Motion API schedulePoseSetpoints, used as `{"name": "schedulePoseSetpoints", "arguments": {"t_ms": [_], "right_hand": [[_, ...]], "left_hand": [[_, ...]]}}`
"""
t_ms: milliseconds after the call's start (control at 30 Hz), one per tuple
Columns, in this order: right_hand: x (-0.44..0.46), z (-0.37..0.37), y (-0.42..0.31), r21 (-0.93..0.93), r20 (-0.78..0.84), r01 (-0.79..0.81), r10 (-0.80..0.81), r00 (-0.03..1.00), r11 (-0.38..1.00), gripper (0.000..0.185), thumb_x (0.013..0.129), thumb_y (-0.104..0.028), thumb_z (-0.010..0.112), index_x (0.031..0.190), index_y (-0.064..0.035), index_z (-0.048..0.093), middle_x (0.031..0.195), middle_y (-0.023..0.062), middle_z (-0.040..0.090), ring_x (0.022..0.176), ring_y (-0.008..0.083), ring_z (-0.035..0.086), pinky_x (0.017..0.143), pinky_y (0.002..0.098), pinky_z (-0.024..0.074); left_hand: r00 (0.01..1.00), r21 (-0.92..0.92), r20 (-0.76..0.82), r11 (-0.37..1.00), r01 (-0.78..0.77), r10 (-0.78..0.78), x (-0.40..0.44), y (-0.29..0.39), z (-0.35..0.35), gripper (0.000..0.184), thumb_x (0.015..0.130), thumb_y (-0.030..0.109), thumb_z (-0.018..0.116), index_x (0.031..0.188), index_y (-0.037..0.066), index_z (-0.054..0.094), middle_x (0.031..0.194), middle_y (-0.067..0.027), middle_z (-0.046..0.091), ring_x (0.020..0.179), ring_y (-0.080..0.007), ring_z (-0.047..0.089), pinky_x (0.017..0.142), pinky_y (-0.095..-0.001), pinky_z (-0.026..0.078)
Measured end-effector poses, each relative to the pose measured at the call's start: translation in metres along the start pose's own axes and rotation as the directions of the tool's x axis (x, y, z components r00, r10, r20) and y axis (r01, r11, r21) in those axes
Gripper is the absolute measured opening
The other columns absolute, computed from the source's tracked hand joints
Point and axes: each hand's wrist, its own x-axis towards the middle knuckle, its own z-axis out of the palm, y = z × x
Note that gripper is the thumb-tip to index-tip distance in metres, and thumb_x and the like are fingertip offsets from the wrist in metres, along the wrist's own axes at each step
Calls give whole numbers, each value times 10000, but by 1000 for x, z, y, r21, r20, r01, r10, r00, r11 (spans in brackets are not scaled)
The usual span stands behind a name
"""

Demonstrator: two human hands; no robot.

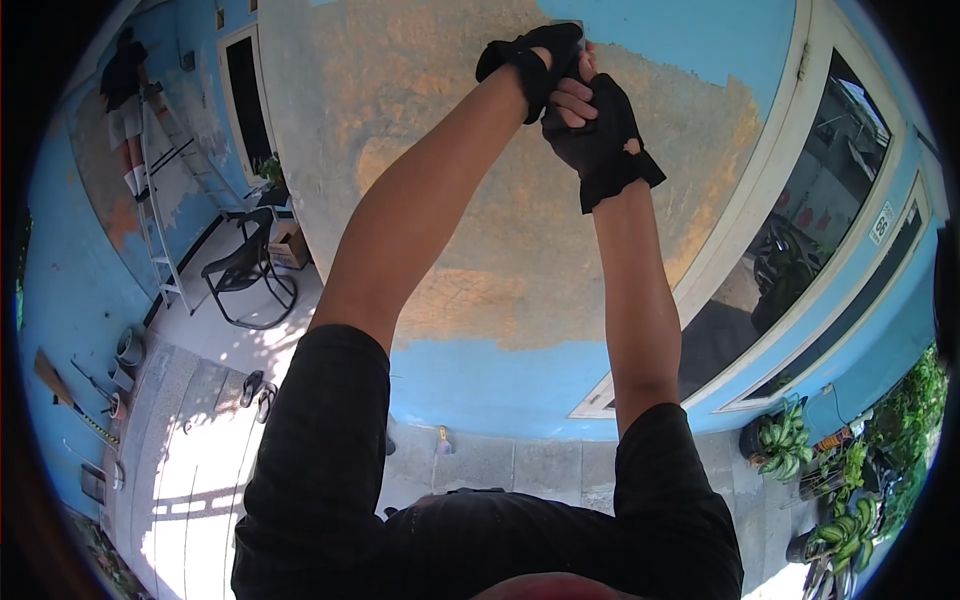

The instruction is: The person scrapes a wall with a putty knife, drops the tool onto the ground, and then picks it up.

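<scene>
Both hands are raised against the wall (460, 230), where blue paint has come away and left a bare grey-brown patch with orange areas. My right hand (595, 120), in a black fingerless glove, is closed with its fingers curled round what looks like a scraper (568, 27). Only a bit of its flat grey end shows, at the upper edge of the bare patch; the handle is hidden. Pressed close beside it, my left hand (530, 68), also gloved in black, is bent over the same tool, its fingertips mostly hidden.
To the right stand a white-framed glass door (815, 200) and potted plants (785, 440). At left, another person (124, 90) stands on a ladder (160, 220) by the wall. A black chair (245, 265), a cardboard box (290, 245), sandals (258, 392) and a broom (60, 385) are around the floor.
</scene>
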Motion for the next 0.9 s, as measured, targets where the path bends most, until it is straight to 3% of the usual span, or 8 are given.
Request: {"name": "schedulePoseSetpoints", "arguments": {"t_ms": [133, 333, 367, 500, 667, 733, 767, 900], "right_hand": [[-11, 5, 12, 0, -104, 51, -51, 993, 999, 96, 1009, -220, 502, 1023, -246, 593, 603, -51, 433, 438, 61, 378, 415, 214, 325], [9, 3, -2, -7, -23, 29, -29, 999, 1000, 83, 1007, -218, 505, 1007, -232, 588, 601, -56, 429, 437, 59, 374, 408, 212, 320], [11, 9, -2, -32, -21, 42, -42, 999, 999, 83, 1007, -218, 504, 1001, -232, 586, 601, -55, 432, 435, 61, 374, 409, 212, 320], [-7, 2, 5, -73, -61, 48, -52, 997, 996, 81, 1006, -211, 505, 961, -218, 572, 608, -54, 444, 443, 65, 385, 412, 214, 320], [9, 14, -3, 9, -17, 17, -17, 1000, 1000, 63, 1003, -197, 509, 995, -206, 572, 618, -55, 437, 470, 60, 396, 413, 216, 310], [-5, 18, 9, -77, -132, 72, -82, 988, 994, 75, 1005, -196, 505, 1017, -215, 577, 622, -53, 443, 468, 59, 391, 414, 213, 306], [-8, 13, 10, -88, -96, 65, -73, 993, 994, 80, 1006, -197, 506, 1020, -225, 579, 615, -52, 442, 460, 56, 382, 412, 210, 302], [-5, 10, 10, -54, -103, 47, -52, 993, 997, 85, 1008, -201, 504, 1037, -235, 576, 599, -54, 422, 446, 57, 365, 408, 210, 297]], "left_hand": [[974, -56, 95, 976, 210, -204, -45, 4, 10, 324, 987, 374, 497, 947, 59, 566, 761, -3, 582, 627, -104, 567, 530, -192, 483], [970, -75, -49, 969, 236, -240, -64, 47, 34, 359, 932, 462, 444, 681, 211, 491, 510, 59, 420, 352, -128, 287, 329, -315, 218], [971, -75, -47, 970, 232, -236, -60, 45, 33, 359, 932, 462, 444, 681, 211, 491, 510, 59, 420, 352, -128, 287, 329, -315, 218], [991, -123, 81, 985, 118, -109, -41, 9, 16, 346, 985, 379, 504, 928, 43, 566, 757, -19, 578, 620, -99, 558, 523, -181, 475], [987, -199, 130, 973, 116, -91, -31, 12, 10, 347, 984, 378, 507, 929, 41, 564, 752, -23, 573, 622, -98, 553, 522, -180, 474], [985, -239, 155, 965, 107, -71, -31, 10, 10, 347, 984, 378, 509, 930, 40, 563, 750, -25, 570, 622, -98, 551, 522, -179, 474], [985, -270, 161, 958, 100, -57, -33, 5, 9, 347, 983, 378, 509, 930, 39, 562, 749, -25, 569, 623, -98, 549, 522, -179, 474], [990, -228, 82, 965, 133, -117, -36, 9, 14, 349, 980, 385, 519, 934, 41, 552, 708, -7, 540, 630, -93, 534, 518, -181, 468]]}}
